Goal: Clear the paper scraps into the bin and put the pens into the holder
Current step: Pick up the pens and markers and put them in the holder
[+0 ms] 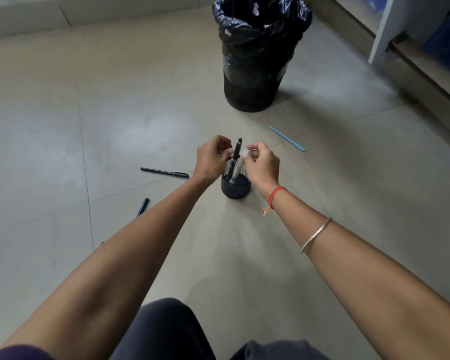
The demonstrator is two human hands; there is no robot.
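Observation:
A black mesh pen holder [235,187] stands on the tiled floor between my hands. A black pen [237,151] sticks up out of it. My right hand [263,165] pinches a light-coloured pen [237,169] whose lower end is inside the holder. My left hand [210,159] hovers just left of the holder with its fingers loosely curled, and I see nothing in it. On the floor lie a black pen [164,172], a dark pen [143,206] partly hidden by my left forearm, and a blue pen [286,138]. The bin [255,81], lined with a black bag, stands beyond, with a white scrap [255,9] inside.
A white furniture leg [382,27] and a low wooden ledge [426,71] run along the right. A pale skirting [24,19] crosses the top left. My knees [166,331] fill the bottom edge. A small dark tip [102,243] shows beside my left forearm.

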